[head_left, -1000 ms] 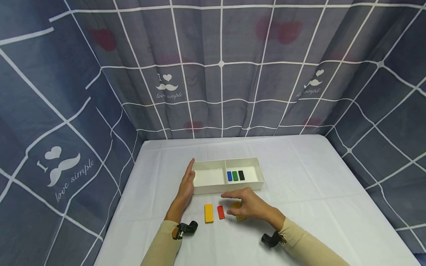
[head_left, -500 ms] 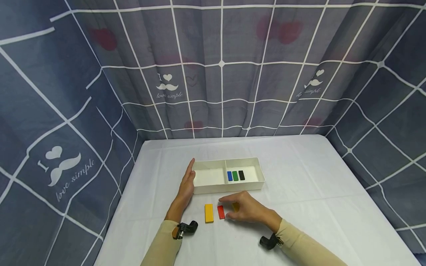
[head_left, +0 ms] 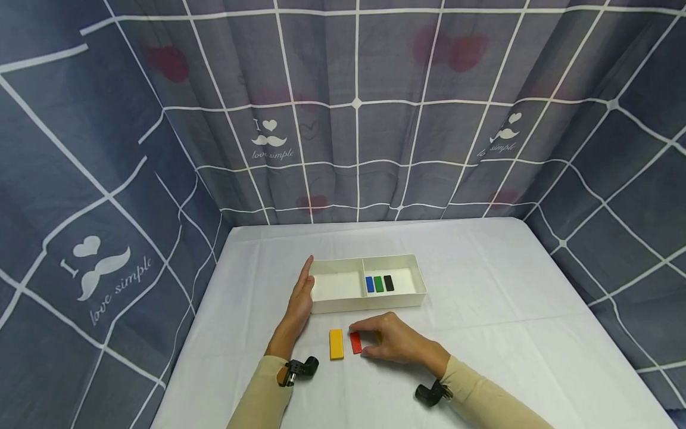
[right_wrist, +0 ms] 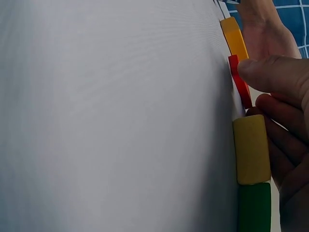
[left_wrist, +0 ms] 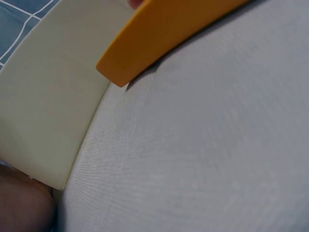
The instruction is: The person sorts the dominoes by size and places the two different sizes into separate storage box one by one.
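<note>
My left hand [head_left: 300,301] lies along the left end of the white two-part tray [head_left: 340,305], fingers straight against its wall. Close in front of the tray, my right hand [head_left: 399,338] has thumb and index finger at opposite ends of a small red block [head_left: 356,343], pinching it low at the cloth. In the right wrist view the thumb overlaps the red block [right_wrist: 240,82]. A larger yellow block [head_left: 336,344] lies to the left of it. Another yellow block [right_wrist: 252,150] sits under my right hand, mostly hidden in the head view, beside a green block [right_wrist: 254,208].
Small blue [head_left: 370,284], green [head_left: 379,283] and black [head_left: 389,283] blocks lie in the tray's right compartment. A white cloth [head_left: 471,268] covers the table. Grid-patterned curtains [head_left: 386,137] enclose it at the back and both sides.
My right hand has moved left and a little nearer, bringing its thumb and index finger down to the red block's ends. My left hand and the tray have stayed put.
</note>
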Tool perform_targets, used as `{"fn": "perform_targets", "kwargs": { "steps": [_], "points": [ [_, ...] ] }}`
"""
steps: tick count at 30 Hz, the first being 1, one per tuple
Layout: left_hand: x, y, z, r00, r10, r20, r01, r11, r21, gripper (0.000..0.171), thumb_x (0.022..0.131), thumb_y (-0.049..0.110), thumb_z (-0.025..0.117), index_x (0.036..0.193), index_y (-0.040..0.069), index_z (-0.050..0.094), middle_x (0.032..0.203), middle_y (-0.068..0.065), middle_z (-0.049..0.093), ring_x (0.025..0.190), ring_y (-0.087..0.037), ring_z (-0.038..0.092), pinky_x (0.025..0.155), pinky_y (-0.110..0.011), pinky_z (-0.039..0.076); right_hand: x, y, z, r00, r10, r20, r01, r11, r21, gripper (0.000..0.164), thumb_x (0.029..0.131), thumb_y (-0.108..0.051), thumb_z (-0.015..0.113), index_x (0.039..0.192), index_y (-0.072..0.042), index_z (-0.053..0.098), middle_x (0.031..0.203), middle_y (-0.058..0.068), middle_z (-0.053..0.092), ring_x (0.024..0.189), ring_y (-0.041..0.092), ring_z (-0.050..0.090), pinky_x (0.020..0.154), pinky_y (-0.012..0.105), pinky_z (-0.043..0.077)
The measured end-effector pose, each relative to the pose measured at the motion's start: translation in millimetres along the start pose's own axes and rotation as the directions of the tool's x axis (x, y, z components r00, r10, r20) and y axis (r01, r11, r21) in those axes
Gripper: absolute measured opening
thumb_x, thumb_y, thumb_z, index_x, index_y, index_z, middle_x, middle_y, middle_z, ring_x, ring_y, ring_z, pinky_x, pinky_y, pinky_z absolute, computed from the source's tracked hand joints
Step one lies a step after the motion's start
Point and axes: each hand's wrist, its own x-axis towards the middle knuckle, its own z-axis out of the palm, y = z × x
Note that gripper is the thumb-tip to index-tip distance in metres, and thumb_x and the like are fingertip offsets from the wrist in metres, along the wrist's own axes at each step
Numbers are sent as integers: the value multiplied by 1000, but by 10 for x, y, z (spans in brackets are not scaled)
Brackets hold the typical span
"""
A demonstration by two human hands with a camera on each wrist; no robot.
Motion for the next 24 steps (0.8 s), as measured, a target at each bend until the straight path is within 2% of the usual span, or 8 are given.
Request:
{"fn": "perform_targets", "kwargs": {
  "steps": [6, 15, 24],
  "points": [
    [-11, 15, -2, 1000, 9, 2, -9, 1000, -4, 55, 121, 35, 26, 176, 43, 18, 186, 6, 8, 173, -29, 3, 138, -63, -1, 9, -1, 21, 1000, -10, 2, 10, 1000, -27, 48, 90, -14, 91, 136, -18, 78, 131, -10, 79, 103, 5, 70, 94, 20, 59],
    [-9, 8, -9, 1000, 7, 7, -7, 1000, -10, 55, 122, 35, 26, 175, 43, 19, 186, 7, 7, 173, -29, 3, 138, -64, -1, 18, -15, 27, 1000, -5, -2, 5, 999, -35, 45, 92, -14, 89, 136, -18, 79, 131, -9, 79, 110, 3, 72, 97, 22, 60],
    [-11, 20, 0, 1000, 4, 3, -4, 1000, -8, 56, 122, 30, 25, 176, 42, 19, 186, 5, 8, 173, -30, 3, 137, -65, -1, 26, -24, 4, 1000, -15, -11, 14, 998, -65, 42, 94, -14, 87, 135, -17, 79, 130, -9, 80, 107, 1, 70, 96, 21, 60]
  ]
}}
